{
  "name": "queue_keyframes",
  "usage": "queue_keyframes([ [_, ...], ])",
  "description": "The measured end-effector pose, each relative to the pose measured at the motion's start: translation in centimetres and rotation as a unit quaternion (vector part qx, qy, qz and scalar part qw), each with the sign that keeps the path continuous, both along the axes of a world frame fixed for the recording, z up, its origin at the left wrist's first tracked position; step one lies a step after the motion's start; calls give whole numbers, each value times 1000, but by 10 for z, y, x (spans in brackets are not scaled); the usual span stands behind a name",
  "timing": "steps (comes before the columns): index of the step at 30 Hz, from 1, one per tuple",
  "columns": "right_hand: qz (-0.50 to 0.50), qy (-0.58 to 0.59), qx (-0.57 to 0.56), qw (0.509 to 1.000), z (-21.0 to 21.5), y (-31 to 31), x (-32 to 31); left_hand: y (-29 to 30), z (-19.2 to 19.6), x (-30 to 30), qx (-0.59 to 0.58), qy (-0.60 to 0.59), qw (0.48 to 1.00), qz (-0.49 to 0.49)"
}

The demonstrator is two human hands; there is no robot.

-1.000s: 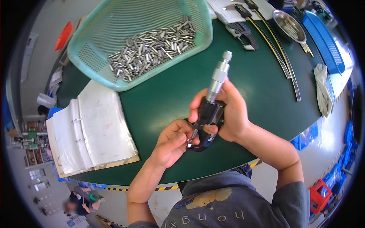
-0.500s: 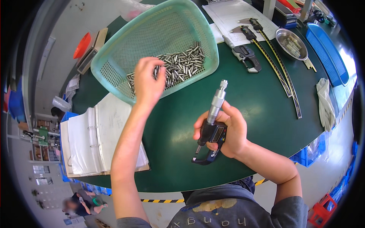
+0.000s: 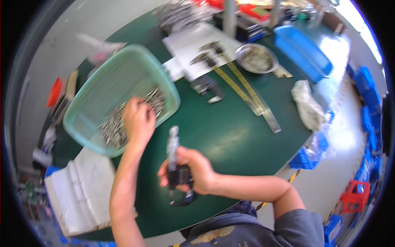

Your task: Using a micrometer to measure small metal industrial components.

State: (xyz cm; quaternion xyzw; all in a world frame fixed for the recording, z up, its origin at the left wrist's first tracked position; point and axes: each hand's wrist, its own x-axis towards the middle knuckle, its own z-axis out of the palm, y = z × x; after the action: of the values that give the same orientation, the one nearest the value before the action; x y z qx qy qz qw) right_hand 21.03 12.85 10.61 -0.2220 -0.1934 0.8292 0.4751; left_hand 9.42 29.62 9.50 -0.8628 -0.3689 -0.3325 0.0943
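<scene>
My left hand (image 3: 139, 119) reaches into a green mesh basket (image 3: 119, 72), its fingers curled at a heap of small metal pins (image 3: 113, 129). Motion blur and the fingers themselves hide what is between them. Lower in the head view, my right hand (image 3: 197, 171) is wrapped round a digital micrometer (image 3: 179, 175). The micrometer's silver thimble points up and away from me, and its black C-shaped frame hangs below my fingers. No pin can be made out in its jaws.
A second micrometer (image 3: 207, 87) and two long calipers (image 3: 242, 84) lie across the green table (image 3: 238, 152). Beyond them stand a metal bowl (image 3: 263, 71) and a blue basket (image 3: 302, 53). White gloves (image 3: 307, 107) lie near the right edge; an open binder (image 3: 84, 189) is at the left.
The whole view has swung, so the table and its things appear shifted left. My left hand stays at the pins in the basket, and my right hand still grips the micrometer.
</scene>
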Motion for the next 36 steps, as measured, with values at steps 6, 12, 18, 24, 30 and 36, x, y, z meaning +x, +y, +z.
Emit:
queue_keyframes([
  [6, -22, -8, 6, 1000, -3, -6, -2, -19, 6, -6, -87, -95, 992, -7],
  [12, -9, -9, -13, 1000, -9, -1, -4, -67, 4, -43, -425, -426, 796, -63],
  [18, -67, -46, -39, 996, 6, 6, 10, -132, 2, -51, -615, -623, 459, -153],
  [24, -81, -4, -6, 997, 4, 11, 12, -171, -6, -52, -674, -606, 379, -190],
  [30, -91, -12, 14, 996, 7, 6, 11, -181, -7, -50, -703, -582, 365, -184],
  [36, -88, 8, 3, 996, 4, 4, 12, -184, -9, -50, -709, -585, 344, -190],
])
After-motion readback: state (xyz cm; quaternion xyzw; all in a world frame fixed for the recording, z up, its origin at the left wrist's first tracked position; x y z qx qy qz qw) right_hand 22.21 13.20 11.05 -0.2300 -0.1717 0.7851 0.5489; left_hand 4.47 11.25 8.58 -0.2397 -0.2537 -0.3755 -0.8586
